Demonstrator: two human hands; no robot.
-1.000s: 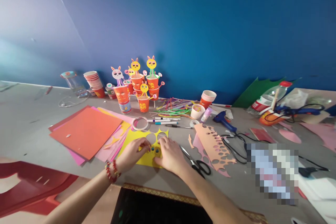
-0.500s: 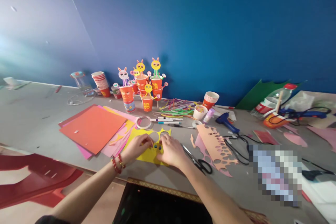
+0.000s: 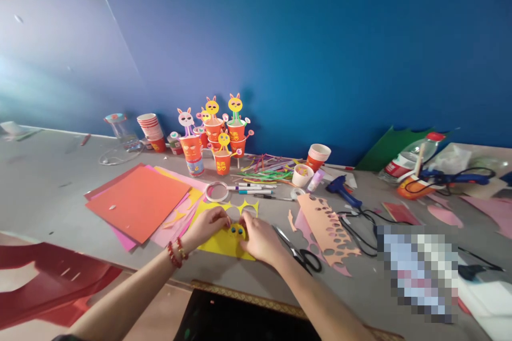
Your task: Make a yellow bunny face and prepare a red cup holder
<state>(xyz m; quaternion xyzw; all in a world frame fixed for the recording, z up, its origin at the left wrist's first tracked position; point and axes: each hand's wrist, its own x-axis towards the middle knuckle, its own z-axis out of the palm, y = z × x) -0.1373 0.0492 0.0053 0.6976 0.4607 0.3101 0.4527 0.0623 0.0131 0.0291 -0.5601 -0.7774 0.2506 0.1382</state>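
Observation:
A round yellow paper face [image 3: 237,233] with two dark eyes sits between my hands, over a sheet of yellow paper [image 3: 218,245] that has round holes cut along its far edge. My left hand [image 3: 210,226], with red bead bracelets on the wrist, is closed in a pinch at the face's upper left edge. On the other side my right hand [image 3: 260,237] grips the face's right edge, thumb towards me. The fingertips partly cover the face's rim. Black-handled scissors [image 3: 298,253] lie open just right of my right hand.
Behind stand red paper cups [image 3: 222,162] topped with paper bunny faces. Markers [image 3: 254,192], a tape roll [image 3: 216,192] and coloured strips [image 3: 264,170] lie nearer. Orange paper [image 3: 138,202] is at left; punched peach paper [image 3: 328,229], a blue glue gun [image 3: 344,191] and cables at right.
The view has tilted slightly, so things sit a little lower and further left. Both hands stay at the yellow face, its two eyes showing a little more openly between the fingers.

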